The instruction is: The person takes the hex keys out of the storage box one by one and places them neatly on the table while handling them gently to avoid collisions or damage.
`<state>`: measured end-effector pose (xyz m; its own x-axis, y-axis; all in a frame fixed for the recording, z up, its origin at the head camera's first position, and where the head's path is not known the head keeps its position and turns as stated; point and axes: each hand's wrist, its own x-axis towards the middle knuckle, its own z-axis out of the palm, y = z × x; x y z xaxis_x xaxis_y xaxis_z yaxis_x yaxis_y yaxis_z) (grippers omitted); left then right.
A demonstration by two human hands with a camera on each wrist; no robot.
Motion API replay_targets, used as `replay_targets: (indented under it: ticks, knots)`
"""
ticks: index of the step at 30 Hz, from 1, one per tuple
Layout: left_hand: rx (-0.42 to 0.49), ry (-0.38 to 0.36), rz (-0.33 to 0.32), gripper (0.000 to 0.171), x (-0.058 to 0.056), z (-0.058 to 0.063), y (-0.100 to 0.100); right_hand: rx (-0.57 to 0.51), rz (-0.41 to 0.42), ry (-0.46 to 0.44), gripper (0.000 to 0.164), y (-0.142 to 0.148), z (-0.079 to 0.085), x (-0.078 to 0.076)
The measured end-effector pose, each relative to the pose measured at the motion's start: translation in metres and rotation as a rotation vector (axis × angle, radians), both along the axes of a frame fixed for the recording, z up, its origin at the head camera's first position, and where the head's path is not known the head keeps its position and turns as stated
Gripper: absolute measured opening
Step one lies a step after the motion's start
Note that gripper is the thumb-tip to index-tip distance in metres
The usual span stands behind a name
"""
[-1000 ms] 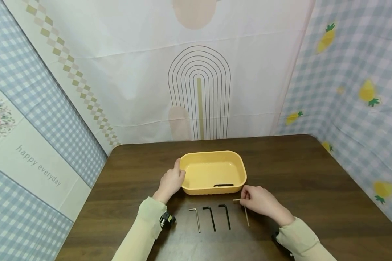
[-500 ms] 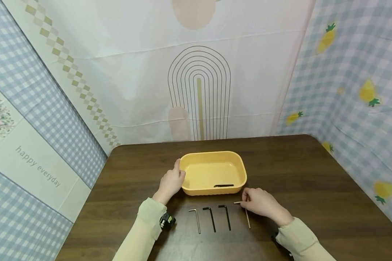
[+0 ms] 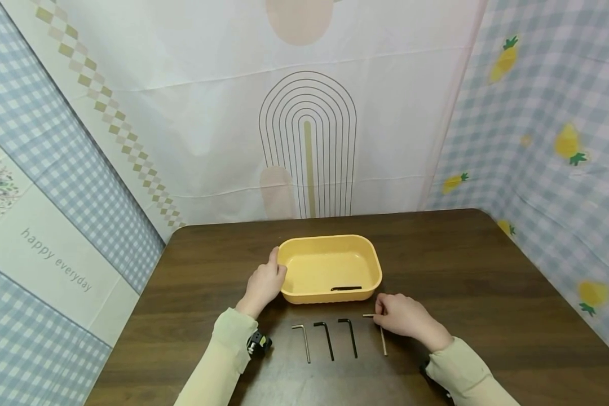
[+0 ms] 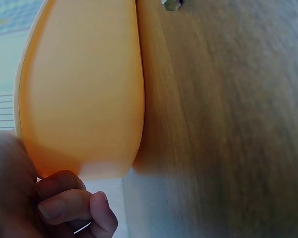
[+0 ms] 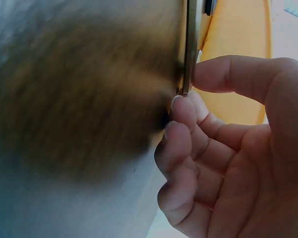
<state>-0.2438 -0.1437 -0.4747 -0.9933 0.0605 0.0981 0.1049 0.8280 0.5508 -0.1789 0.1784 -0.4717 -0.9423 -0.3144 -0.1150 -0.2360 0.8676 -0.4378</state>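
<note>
A yellow plastic tray (image 3: 330, 265) stands on the table, with one black hex key (image 3: 346, 288) lying inside near its front wall. My left hand (image 3: 265, 282) grips the tray's left end, its fingers curled against the outer wall (image 4: 84, 89) in the left wrist view. At the tray's front right corner, my right hand (image 3: 405, 317) pinches a gold-coloured hex key (image 3: 383, 341) near its bend, low over the table. Left of it lie two black hex keys (image 3: 353, 341) (image 3: 330, 344) and another gold-coloured hex key (image 3: 306, 345), set side by side in a row.
The brown wooden table (image 3: 223, 248) runs back to a patterned cloth wall (image 3: 218, 141). Checked cloth with pineapple prints (image 3: 533, 141) hangs on the right side. A black wrist camera (image 3: 259, 343) sits at the left sleeve.
My right hand has come slightly nearer the table's front edge with the gold-coloured hex key. The left hand keeps its grip on the tray, and the row of keys stays put.
</note>
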Motion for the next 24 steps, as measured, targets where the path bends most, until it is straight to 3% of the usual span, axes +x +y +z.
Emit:
replay_targets:
  ticks: [24]
  knots:
    - [0.014,-0.023,0.0,0.059,-0.0038,-0.0028,-0.0012,-0.021,0.064,0.02,0.017,0.0031,-0.0017,0.0031]
